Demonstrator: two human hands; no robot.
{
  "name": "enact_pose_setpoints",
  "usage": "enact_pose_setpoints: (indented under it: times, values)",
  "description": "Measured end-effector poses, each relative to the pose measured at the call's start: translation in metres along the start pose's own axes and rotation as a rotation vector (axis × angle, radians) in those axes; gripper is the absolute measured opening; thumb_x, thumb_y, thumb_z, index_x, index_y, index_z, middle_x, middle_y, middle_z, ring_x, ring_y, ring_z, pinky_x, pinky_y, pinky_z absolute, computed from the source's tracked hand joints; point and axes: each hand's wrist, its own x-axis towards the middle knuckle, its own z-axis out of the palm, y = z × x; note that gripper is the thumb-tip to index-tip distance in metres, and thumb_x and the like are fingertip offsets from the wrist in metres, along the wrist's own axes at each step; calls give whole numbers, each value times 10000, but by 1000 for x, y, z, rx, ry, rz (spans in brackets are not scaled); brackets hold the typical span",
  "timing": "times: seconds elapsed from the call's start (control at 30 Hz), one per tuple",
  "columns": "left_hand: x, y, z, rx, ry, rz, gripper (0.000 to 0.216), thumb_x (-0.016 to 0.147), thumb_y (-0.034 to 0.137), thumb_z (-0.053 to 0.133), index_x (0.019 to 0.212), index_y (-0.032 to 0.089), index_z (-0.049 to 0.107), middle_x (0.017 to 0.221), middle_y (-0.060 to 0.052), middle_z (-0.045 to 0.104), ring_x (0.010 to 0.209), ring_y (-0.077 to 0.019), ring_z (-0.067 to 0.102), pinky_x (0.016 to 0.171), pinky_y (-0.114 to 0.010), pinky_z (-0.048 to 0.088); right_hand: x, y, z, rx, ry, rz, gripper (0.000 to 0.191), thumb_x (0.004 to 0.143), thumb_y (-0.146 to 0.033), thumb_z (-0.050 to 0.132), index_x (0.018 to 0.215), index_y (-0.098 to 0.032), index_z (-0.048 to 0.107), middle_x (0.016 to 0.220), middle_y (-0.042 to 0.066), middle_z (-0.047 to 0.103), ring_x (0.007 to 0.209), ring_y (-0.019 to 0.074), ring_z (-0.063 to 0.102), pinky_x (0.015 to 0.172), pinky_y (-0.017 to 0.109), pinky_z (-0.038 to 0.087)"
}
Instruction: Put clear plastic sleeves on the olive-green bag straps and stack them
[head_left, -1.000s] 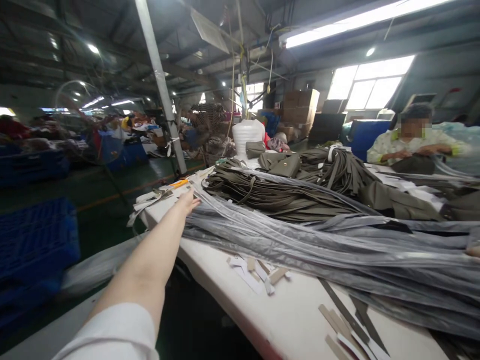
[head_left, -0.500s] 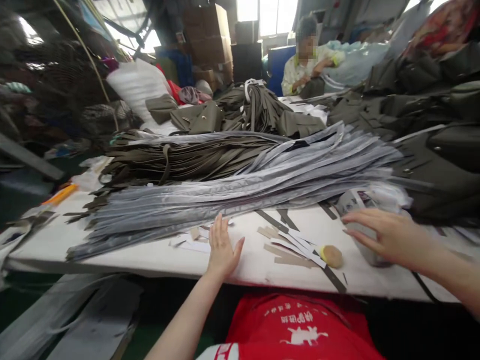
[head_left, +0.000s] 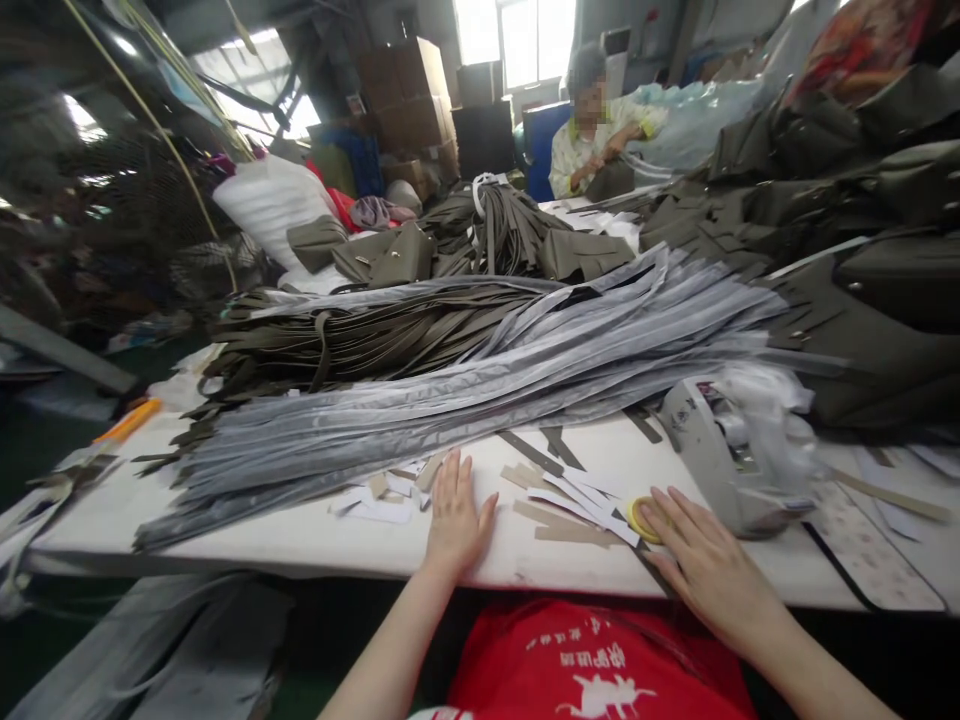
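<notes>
My left hand (head_left: 456, 520) lies flat on the white tabletop (head_left: 360, 550), fingers stretched and thumb spread, holding nothing. Its fingertips are beside paper and tan scraps (head_left: 386, 495). My right hand (head_left: 701, 555) is spread over a round yellow-edged piece (head_left: 643, 518), perhaps a tape roll, and its fingers partly cover it. White, tan and dark strips (head_left: 574, 505) lie between the two hands. Just beyond my right hand stands a grey plastic device (head_left: 709, 450), partly wrapped in clear film. Long grey film-covered strips (head_left: 420, 410) stretch across the table ahead of both hands.
Dark olive straps (head_left: 375, 335) are bundled behind the grey strips. Olive bag pieces (head_left: 862, 320) pile up at right. An orange-handled tool (head_left: 131, 420) lies at the left edge. A co-worker (head_left: 596, 150) sits across the table, handling an olive piece.
My right hand has moved left and toward me, from beside the grey device to over the round yellow piece. My left hand stays flat near the scraps. The view has shifted slightly.
</notes>
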Motion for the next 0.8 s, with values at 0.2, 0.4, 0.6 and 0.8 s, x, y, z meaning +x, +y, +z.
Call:
enact_pose_setpoints:
  times: [0.2, 0.4, 0.6, 0.8]
  values:
    - [0, -8, 7, 23, 57, 27, 637, 944, 429, 493, 1463, 86, 354, 1541, -234, 362, 1439, -365, 334, 1133, -581, 358, 9, -12, -18, 38, 0, 33, 469, 932, -357, 553, 1372, -198, 561, 1436, 106, 556, 1316, 274, 514, 1025, 412, 479]
    - [1, -10, 9, 38, 65, 50, 619, 944, 422, 473, 1461, 97, 365, 1532, -223, 384, 1428, -361, 356, 1124, -575, 375, 18, 20, -81, 139, 273, 192, 361, 954, -264, 517, 1299, -177, 577, 1228, 107, 676, 1116, 232, 638, 987, 360, 490]
    - [2, -11, 9, 23, 62, 18, 591, 942, 419, 473, 1450, 128, 392, 1518, -205, 415, 1418, -336, 389, 1136, -559, 377, 17, 126, -91, -78, 317, 394, 274, 963, -307, 477, 1070, -167, 687, 1058, 108, 698, 929, 262, 664, 813, 378, 509]
    - [1, -11, 12, -5, 65, -55, 565, 922, 421, 496, 1405, 131, 465, 1512, -189, 434, 1411, -334, 400, 1139, -554, 379, 27, 153, -71, -153, 260, 436, 367, 956, -442, 462, 1010, -145, 671, 945, 114, 683, 886, 280, 644, 765, 381, 491]
